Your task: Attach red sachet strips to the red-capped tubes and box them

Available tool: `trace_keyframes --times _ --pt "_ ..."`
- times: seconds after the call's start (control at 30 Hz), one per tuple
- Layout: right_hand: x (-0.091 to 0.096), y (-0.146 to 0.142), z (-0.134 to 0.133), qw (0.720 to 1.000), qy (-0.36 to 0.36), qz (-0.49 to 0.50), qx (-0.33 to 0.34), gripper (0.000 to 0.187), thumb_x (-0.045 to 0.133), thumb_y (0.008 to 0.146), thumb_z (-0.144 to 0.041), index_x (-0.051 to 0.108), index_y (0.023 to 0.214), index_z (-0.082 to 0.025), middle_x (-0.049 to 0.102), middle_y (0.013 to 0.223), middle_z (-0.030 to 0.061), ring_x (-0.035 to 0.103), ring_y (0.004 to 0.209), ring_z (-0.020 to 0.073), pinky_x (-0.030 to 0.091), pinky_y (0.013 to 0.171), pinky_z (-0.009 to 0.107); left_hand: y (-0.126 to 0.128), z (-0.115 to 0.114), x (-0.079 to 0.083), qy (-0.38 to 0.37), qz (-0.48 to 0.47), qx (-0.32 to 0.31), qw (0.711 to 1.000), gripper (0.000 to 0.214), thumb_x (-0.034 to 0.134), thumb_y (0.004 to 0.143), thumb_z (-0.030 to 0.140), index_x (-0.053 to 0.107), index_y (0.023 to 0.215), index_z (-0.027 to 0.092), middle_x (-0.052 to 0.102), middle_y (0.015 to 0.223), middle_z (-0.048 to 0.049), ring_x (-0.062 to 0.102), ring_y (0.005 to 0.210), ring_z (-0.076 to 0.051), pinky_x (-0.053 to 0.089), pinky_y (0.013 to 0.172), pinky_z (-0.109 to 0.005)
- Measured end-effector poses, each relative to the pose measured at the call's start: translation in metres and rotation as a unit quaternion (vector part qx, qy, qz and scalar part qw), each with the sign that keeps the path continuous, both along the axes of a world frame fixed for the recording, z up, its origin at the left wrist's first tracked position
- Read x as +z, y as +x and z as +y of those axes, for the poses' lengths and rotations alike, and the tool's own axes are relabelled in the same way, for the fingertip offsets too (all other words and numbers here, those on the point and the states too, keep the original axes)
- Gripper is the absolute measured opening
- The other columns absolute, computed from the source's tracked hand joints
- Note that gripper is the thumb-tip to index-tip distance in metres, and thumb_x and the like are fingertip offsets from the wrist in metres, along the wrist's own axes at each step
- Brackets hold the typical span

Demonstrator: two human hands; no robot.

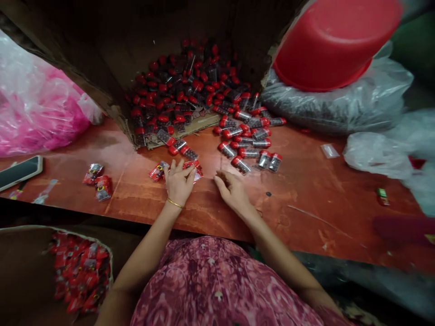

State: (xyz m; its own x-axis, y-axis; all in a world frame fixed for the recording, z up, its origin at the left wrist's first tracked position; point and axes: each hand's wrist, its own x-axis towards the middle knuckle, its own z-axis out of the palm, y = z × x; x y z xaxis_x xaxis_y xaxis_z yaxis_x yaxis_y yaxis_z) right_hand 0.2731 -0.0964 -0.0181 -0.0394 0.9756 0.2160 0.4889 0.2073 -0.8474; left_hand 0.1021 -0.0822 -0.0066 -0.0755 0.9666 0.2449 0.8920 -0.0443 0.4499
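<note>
My left hand point(180, 183), with a gold bangle at the wrist, lies over small red packets point(157, 171) on the table. Its fingers are spread, and packets show on both sides of it. To its right, my right hand point(234, 192) rests just above the bare wood. The fingers are loosely curled with a gap to the thumb, and nothing shows between them. Beyond it lie several small clear bottles with red caps point(241, 164) and dark contents. Many more such bottles point(190, 86) are heaped inside an open cardboard box point(112, 81).
Two red packets point(103, 187) and a phone point(20, 172) lie on the left of the table point(204, 213). Below is a box of red packets point(81, 271). At right, a red tub point(336, 45) sits on a filled plastic bag point(333, 108). A pink-filled bag point(44, 104) stands left.
</note>
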Motion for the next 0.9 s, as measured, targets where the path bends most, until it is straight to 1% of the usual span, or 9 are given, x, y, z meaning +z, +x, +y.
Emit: trace_keyframes --times 0.13,0.3,0.37,0.43,0.53,0.6,0.7,0.8,0.9 --pt "0.002 -0.032 0.011 0.969 -0.109 0.214 0.052 0.036 0.053 0.077 -0.051 0.063 0.086 -0.017 0.069 0.079 0.0046 0.062 0.071 0.0163 0.05 0.069 0.03 0.013 -0.01 0.013 0.0 -0.075 -0.013 0.997 0.025 0.053 0.082 0.033 0.072 0.096 0.026 0.061 0.124 -0.0081 0.048 0.122 -0.031 0.027 0.104 -0.056" --pt "0.012 -0.037 0.013 0.958 -0.076 0.275 0.019 0.033 0.053 0.078 -0.047 0.061 0.066 -0.018 0.062 0.062 0.0002 0.055 0.059 0.0123 0.045 0.06 0.025 0.011 -0.022 0.025 -0.047 -0.23 0.01 0.972 0.038 0.053 0.081 0.043 0.067 0.106 0.019 0.067 0.112 -0.011 0.059 0.107 -0.027 0.042 0.094 -0.044" --pt "0.016 -0.032 0.008 0.967 -0.048 0.249 0.003 0.031 0.053 0.079 -0.044 0.061 0.065 -0.018 0.059 0.058 -0.0008 0.052 0.055 0.0112 0.042 0.055 0.023 0.01 -0.025 0.029 -0.149 -0.344 0.015 0.927 0.044 0.052 0.079 0.053 0.069 0.095 0.016 0.071 0.092 -0.0092 0.064 0.089 -0.023 0.05 0.077 -0.035" --pt "0.018 -0.029 0.003 0.977 -0.022 0.21 0.004 0.032 0.051 0.081 -0.043 0.059 0.063 -0.018 0.056 0.054 -0.002 0.048 0.05 0.0099 0.039 0.05 0.022 0.014 -0.028 0.034 -0.237 -0.474 0.014 0.848 0.047 0.057 0.071 0.059 0.07 0.081 0.015 0.07 0.077 -0.0063 0.064 0.077 -0.02 0.05 0.062 -0.027" --pt "0.016 -0.027 -0.002 0.99 0.02 0.136 0.0 0.037 0.047 0.084 -0.042 0.052 0.056 -0.019 0.047 0.049 -0.0034 0.042 0.047 0.0085 0.034 0.047 0.022 0.026 -0.031 0.039 -0.26 -0.632 0.049 0.729 0.041 0.074 0.056 0.052 0.066 0.073 0.015 0.067 0.07 -0.0019 0.062 0.065 -0.013 0.047 0.057 -0.021" --pt "0.013 -0.028 -0.004 0.994 0.035 0.098 -0.012 0.042 0.045 0.085 -0.044 0.047 0.052 -0.019 0.042 0.047 -0.0041 0.039 0.045 0.0083 0.032 0.046 0.022 0.034 -0.032 0.04 -0.257 -0.687 0.068 0.676 0.038 0.079 0.051 0.044 0.064 0.072 0.016 0.066 0.069 0.0 0.06 0.062 -0.01 0.047 0.059 -0.021" --pt "0.01 -0.027 -0.003 0.996 0.035 0.081 0.0 0.042 0.04 0.088 -0.045 0.049 0.056 -0.02 0.045 0.05 -0.0031 0.043 0.048 0.0096 0.035 0.047 0.022 0.04 -0.031 0.037 -0.258 -0.725 0.078 0.633 0.036 0.081 0.051 0.037 0.064 0.075 0.016 0.067 0.071 0.0003 0.061 0.064 -0.011 0.047 0.063 -0.023" --pt "0.01 -0.013 0.004 0.998 0.051 0.035 0.017 0.038 0.033 0.092 -0.042 0.059 0.078 -0.019 0.061 0.07 0.0024 0.055 0.065 0.0139 0.045 0.062 0.025 0.037 -0.027 0.035 -0.238 -0.734 0.109 0.626 0.034 0.081 0.051 0.034 0.063 0.074 0.016 0.068 0.07 0.0008 0.061 0.062 -0.01 0.046 0.061 -0.022" --pt "0.009 0.015 0.017 0.987 0.069 -0.123 -0.079 0.038 0.037 0.09 -0.044 0.059 0.101 -0.014 0.063 0.095 0.0131 0.056 0.089 0.0237 0.044 0.08 0.038 0.03 -0.022 0.035 -0.221 -0.731 0.141 0.63 0.031 0.082 0.052 0.031 0.061 0.07 0.016 0.067 0.065 0.0025 0.06 0.058 -0.009 0.045 0.059 -0.021"
